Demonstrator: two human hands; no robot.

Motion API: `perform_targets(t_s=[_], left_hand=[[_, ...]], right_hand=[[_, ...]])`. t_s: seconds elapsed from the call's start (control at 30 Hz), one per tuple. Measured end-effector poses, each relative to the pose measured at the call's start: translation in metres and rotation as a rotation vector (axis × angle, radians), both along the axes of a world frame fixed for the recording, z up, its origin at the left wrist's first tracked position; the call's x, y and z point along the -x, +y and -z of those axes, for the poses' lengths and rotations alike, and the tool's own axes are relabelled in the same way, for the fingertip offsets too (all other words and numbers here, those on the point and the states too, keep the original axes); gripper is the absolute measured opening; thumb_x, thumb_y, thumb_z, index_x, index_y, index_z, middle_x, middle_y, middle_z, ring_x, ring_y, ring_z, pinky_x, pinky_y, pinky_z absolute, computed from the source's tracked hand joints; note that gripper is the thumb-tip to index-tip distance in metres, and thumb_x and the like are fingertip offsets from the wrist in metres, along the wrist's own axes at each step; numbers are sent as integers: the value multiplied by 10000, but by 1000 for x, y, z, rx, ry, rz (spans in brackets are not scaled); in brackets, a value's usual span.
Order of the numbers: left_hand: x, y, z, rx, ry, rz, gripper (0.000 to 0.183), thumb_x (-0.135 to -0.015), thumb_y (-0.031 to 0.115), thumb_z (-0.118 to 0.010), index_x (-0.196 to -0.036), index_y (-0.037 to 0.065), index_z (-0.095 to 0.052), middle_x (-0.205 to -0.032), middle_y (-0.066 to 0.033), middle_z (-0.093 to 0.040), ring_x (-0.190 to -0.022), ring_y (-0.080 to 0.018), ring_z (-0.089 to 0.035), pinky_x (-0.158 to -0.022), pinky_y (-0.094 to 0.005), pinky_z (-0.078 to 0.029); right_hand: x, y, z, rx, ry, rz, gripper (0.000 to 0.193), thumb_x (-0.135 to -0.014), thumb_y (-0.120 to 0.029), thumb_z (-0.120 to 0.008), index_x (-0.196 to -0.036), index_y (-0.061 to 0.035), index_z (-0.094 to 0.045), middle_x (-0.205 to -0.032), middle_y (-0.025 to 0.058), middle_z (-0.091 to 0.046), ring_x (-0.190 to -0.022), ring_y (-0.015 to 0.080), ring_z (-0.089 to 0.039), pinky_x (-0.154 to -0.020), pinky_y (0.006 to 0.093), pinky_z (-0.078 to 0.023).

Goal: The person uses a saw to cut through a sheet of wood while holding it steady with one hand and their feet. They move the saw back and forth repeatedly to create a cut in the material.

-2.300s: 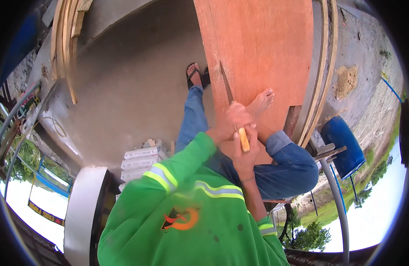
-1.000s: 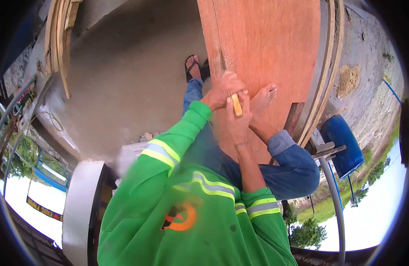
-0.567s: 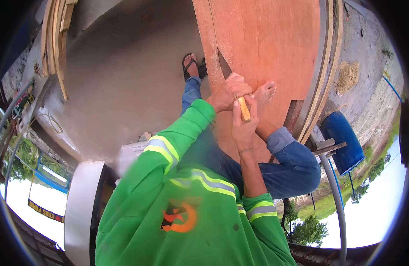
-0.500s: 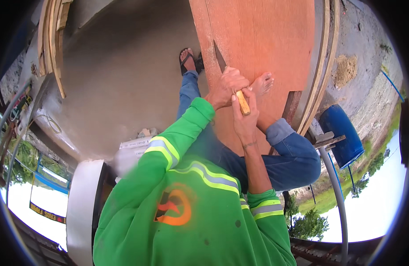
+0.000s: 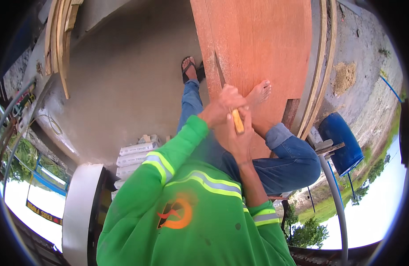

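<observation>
A handsaw with a yellow handle (image 5: 237, 121) is in both of my hands. Its narrow dark blade (image 5: 219, 70) stretches away from me and lies in a cut line in the reddish plywood sheet (image 5: 266, 40). My left hand (image 5: 226, 101) is closed around the front of the handle, slightly blurred. Just nearer to me, my right hand (image 5: 241, 138) wraps the handle's rear, whose end shows between the fingers. Pale sawdust is scattered along the cut. My bare right foot (image 5: 259, 92) presses on the sheet; my left foot (image 5: 189, 68), in a black sandal, stands on the floor beside it.
Long timber strips (image 5: 322, 66) run along the sheet's right side, and more wooden strips (image 5: 58, 40) stand at the far left. White bags (image 5: 136, 153) are stacked by my left arm. A blue drum (image 5: 342, 142) and a grey pole (image 5: 335, 190) are at right.
Both hands have drawn the saw back toward my body. Less of the blade's far part shows beyond the left hand's earlier place, and my grip is the same.
</observation>
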State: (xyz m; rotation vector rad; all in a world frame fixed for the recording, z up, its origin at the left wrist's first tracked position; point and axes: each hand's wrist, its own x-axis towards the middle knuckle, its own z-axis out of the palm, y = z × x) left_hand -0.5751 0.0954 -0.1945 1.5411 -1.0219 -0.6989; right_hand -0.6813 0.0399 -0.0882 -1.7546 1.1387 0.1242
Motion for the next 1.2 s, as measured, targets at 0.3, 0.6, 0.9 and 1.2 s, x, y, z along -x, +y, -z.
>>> perform_targets(t_s=[0.3,0.6,0.9,1.2], left_hand=[[-30,-14,37,27,-29,-9,269,-691,278,-764,-853,110,-631,-741,-33,-529,-768,-273,-500,-741,-378,-380],[40,6,-58,33,83,9,160,-752,223,-726,-800,120,-614,-701,-25,-498,-747,-240,-508,-814,-369,-414],[48,11,-77,36,126,2,224,-787,183,-750,-726,131,-541,-682,-14,-451,-729,-223,-486,-741,-375,-391],[3,-10,9,-3,-24,-1,235,-794,204,-746,-720,115,-542,-683,-37,-467,-718,-243,-479,-728,-395,-388]], right_hand=[[-35,-8,46,17,-69,32,302,-955,-161,-668,-1199,-31,-547,-870,212,-651,-730,287,-689,-633,391,-517],[47,17,-48,-24,-23,51,347,-952,-123,-666,-1234,20,-523,-1032,187,-670,-882,223,-680,-755,379,-535],[41,12,-80,-64,16,5,360,-947,-98,-656,-1250,29,-509,-1014,138,-663,-900,163,-641,-807,328,-526],[-38,-22,33,-104,-26,74,268,-965,-122,-663,-1176,5,-559,-949,185,-653,-801,236,-633,-690,371,-501]])
